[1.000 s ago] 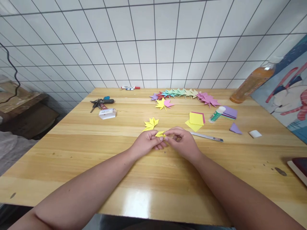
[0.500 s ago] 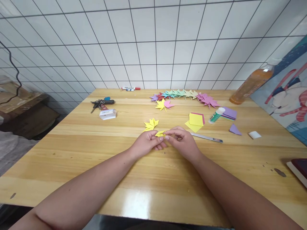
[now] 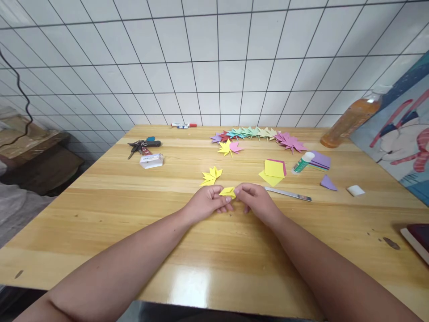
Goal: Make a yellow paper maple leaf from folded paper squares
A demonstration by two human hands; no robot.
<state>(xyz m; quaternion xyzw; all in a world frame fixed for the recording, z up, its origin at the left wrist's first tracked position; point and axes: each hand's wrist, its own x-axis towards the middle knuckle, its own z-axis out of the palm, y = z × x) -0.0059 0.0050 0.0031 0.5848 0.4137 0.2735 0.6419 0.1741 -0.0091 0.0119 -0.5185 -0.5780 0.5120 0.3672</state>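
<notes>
In the head view, the yellow paper (image 3: 228, 192) is between the hands, its long axis running left to right; the left hand (image 3: 205, 204) pinches its near side, thumb uppermost; the right hand (image 3: 257, 201) pinches its right end; neither is nearer, both touch it; a yellow leaf (image 3: 211, 177) lies just beyond the left hand.

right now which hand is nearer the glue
Right. The right hand is left of the glue and closer to the person; the left hand is farther left, beyond the right one.
</notes>
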